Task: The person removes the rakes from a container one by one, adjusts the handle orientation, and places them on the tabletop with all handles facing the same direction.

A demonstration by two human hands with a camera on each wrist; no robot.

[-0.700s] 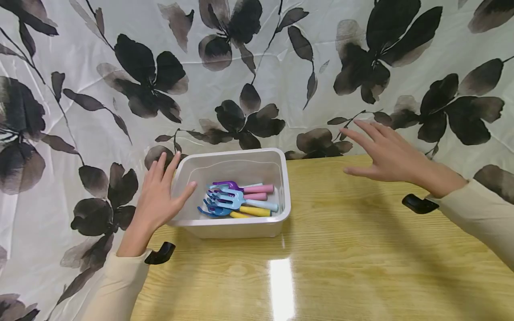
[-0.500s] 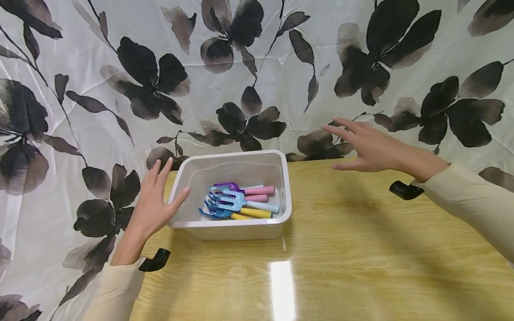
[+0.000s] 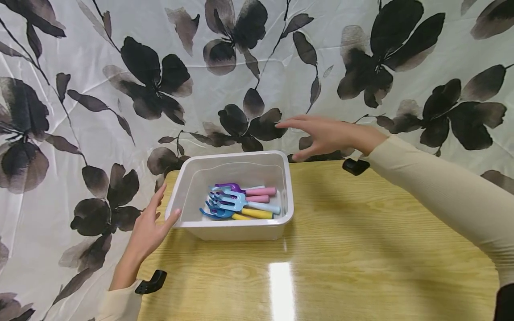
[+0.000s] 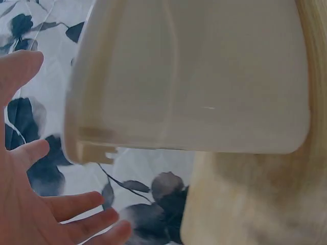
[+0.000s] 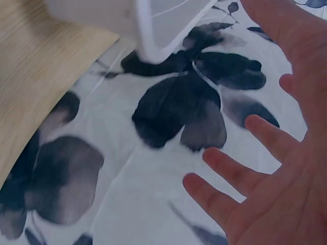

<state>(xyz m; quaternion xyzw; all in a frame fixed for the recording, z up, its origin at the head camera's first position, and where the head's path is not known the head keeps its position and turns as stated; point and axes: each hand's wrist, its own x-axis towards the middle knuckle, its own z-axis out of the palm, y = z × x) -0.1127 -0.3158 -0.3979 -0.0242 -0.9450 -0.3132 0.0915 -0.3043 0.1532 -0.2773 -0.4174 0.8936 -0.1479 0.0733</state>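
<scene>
A whitish plastic bin (image 3: 237,224) stands on the wooden table, its side also filling much of the left wrist view. Inside it lies a pile of small toy hand forks (image 3: 233,200) with blue and purple heads and pink, yellow and light blue handles. My left hand (image 3: 145,234) is beside the bin's left end, fingers spread and holding nothing; whether it touches the rim I cannot tell. Above the bin's far right corner hovers my right hand (image 3: 327,136), its fingers extended and nothing in it. The right wrist view shows that hand (image 5: 265,178) apart from the bin's corner (image 5: 148,51).
The wooden table (image 3: 361,249) extends to the right and front of the bin. Behind and to the left hangs a white cloth (image 3: 281,80) with dark flowers. A dark object (image 3: 505,303) shows at the lower right edge.
My right hand has moved left, from over the table's right side to the bin's far right corner. The left hand has lowered slightly along the bin's left end. The forks lie unchanged.
</scene>
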